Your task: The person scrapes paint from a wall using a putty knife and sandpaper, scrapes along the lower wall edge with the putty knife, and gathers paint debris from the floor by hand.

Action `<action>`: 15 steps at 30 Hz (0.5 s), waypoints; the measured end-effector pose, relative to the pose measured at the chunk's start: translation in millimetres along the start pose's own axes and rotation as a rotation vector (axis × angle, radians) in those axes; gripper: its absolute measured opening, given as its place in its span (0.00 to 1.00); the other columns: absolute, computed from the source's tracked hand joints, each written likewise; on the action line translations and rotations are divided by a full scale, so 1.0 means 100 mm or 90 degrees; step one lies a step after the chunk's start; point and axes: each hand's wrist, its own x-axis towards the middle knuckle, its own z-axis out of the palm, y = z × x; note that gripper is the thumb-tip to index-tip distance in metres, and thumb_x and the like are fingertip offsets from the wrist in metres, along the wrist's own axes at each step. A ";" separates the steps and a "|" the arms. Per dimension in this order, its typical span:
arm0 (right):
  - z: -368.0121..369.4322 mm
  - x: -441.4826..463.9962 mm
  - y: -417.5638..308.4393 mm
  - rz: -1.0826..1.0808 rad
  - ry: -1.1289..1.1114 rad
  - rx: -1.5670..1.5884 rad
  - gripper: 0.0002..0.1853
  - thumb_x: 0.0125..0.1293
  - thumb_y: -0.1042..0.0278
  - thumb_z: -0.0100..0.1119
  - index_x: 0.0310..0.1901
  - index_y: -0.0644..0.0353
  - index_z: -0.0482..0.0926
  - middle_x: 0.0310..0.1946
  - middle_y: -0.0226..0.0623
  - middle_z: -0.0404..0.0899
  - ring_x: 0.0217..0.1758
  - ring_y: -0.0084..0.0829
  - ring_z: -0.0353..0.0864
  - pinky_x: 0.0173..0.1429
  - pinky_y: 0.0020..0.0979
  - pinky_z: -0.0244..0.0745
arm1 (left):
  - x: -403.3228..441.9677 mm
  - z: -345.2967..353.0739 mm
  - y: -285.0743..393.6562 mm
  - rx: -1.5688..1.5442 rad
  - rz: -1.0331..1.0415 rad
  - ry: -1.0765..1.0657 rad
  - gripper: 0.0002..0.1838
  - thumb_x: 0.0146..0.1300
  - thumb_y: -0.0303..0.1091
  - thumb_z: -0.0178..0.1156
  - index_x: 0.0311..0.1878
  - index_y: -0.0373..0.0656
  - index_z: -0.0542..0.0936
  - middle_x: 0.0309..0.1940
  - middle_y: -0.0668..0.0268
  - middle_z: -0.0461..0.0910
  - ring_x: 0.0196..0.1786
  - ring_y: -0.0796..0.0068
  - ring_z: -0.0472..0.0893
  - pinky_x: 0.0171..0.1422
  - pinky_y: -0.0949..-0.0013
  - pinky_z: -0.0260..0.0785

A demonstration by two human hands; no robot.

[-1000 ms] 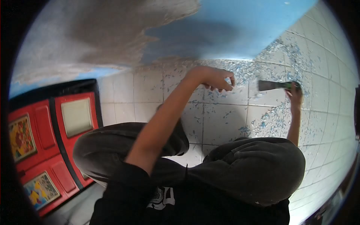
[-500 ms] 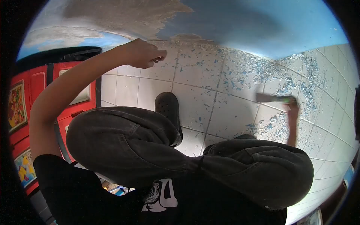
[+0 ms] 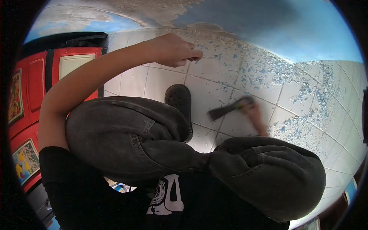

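Observation:
My left hand hovers over the tiles close to the wall base, fingers curled together; whatever may be between them is hidden. Farther right, my right hand is wrapped round the handle of a dark scraper, slightly blurred. The scraper's broad end points left, over the tiles between my feet. Blue and white paint chips lie scattered on the tiled floor, thickest along the wall and toward the right.
A blue painted wall with bare grey-brown patches runs along the top. On the left stands a red cabinet with picture panels. My dark shoe and bent knees are in the lower middle.
My left hand first swung left, away from the chips, then came slightly back to the right. My right hand has moved left with the scraper, whose broad end now tilts downward.

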 end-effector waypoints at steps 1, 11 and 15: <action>-0.29 0.09 -0.06 -0.042 0.025 0.107 0.15 0.53 0.76 0.54 0.45 0.63 0.70 0.37 0.36 0.74 0.39 0.26 0.74 0.41 0.25 0.71 | 0.00 0.00 0.02 0.006 0.002 -0.011 0.12 0.52 0.31 0.48 0.42 0.52 0.66 0.30 0.65 0.74 0.30 0.64 0.77 0.30 0.63 0.68; -1.69 -0.01 -0.72 -0.183 0.214 -0.329 0.14 0.63 0.63 0.45 0.46 0.61 0.71 0.37 0.34 0.76 0.38 0.29 0.75 0.44 0.31 0.71 | 0.01 0.22 0.16 -0.027 0.084 -0.030 0.16 0.53 0.32 0.51 0.47 0.52 0.66 0.30 0.61 0.73 0.29 0.65 0.77 0.30 0.65 0.71; 0.27 -0.11 -0.61 0.156 0.028 0.106 0.14 0.56 0.68 0.56 0.45 0.59 0.71 0.36 0.33 0.75 0.41 0.22 0.73 0.45 0.25 0.69 | 0.03 0.33 0.22 -0.056 0.071 -0.062 0.14 0.53 0.31 0.50 0.45 0.50 0.67 0.30 0.61 0.73 0.29 0.65 0.77 0.30 0.64 0.70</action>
